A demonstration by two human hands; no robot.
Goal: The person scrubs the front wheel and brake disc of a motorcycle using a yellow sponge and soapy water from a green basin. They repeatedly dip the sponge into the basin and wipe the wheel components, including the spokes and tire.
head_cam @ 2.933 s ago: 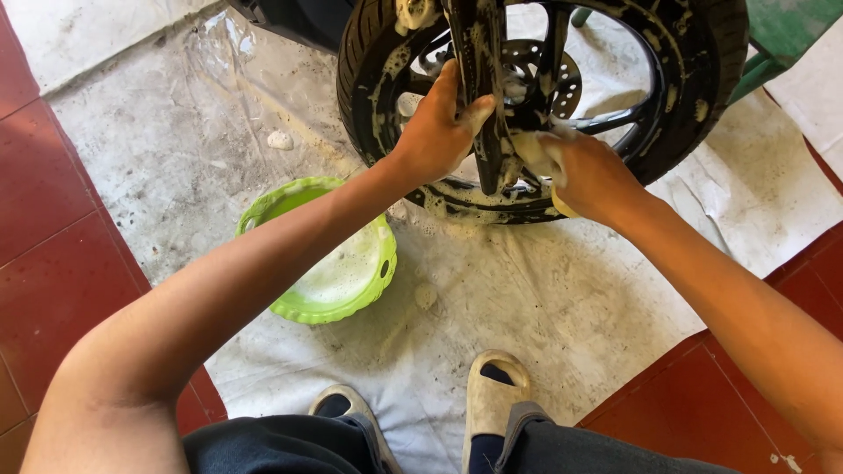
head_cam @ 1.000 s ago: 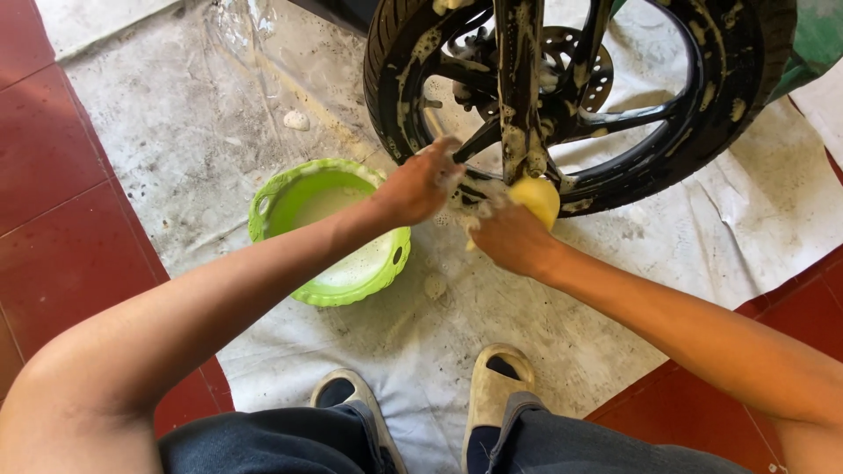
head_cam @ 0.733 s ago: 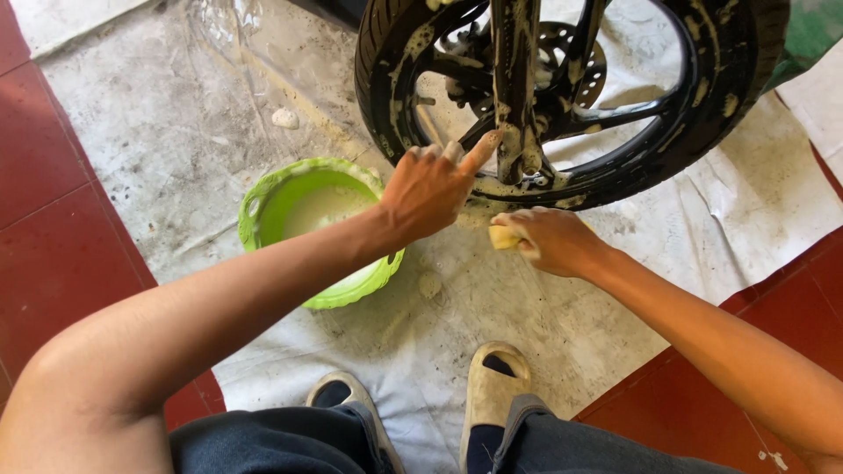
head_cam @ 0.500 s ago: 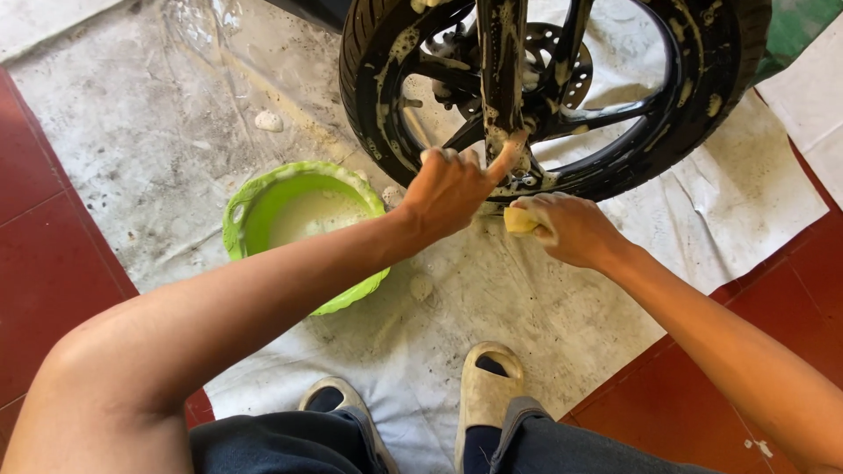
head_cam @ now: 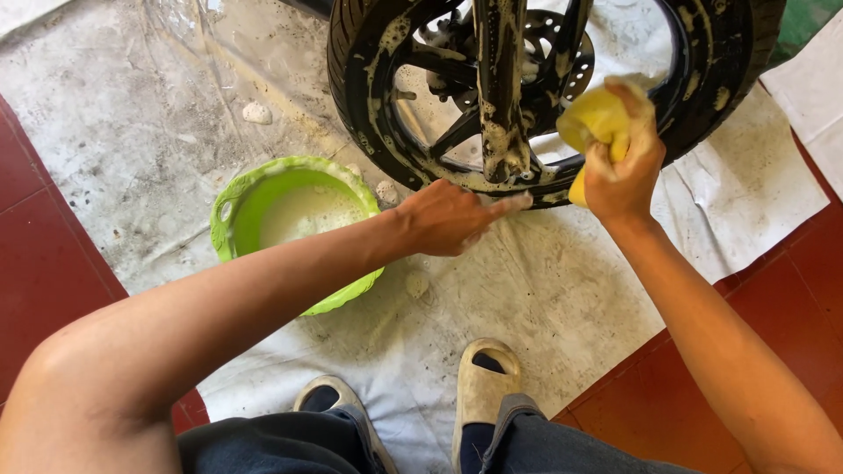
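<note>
A black motorcycle wheel (head_cam: 369, 105) covered in soap suds stands upright at the top of the head view, with its fork (head_cam: 500, 88) and brake disc (head_cam: 562, 53) in the middle. My right hand (head_cam: 623, 167) grips a yellow sponge (head_cam: 597, 118) and holds it against the rim's right side. Fingers stretched out and holding nothing, my left hand (head_cam: 452, 219) touches the lower rim just below the fork.
A green basin (head_cam: 241, 197) of soapy water sits left of the wheel on a dirty white sheet (head_cam: 544, 290) spread over red floor tiles (head_cam: 44, 263). My two sandalled feet (head_cam: 487, 382) rest at the sheet's near edge. Foam blobs lie on the sheet.
My right hand has lifted the sponge from low beside the wheel up to the rim's right side. My left hand has dropped slightly and flattened toward the lower rim.
</note>
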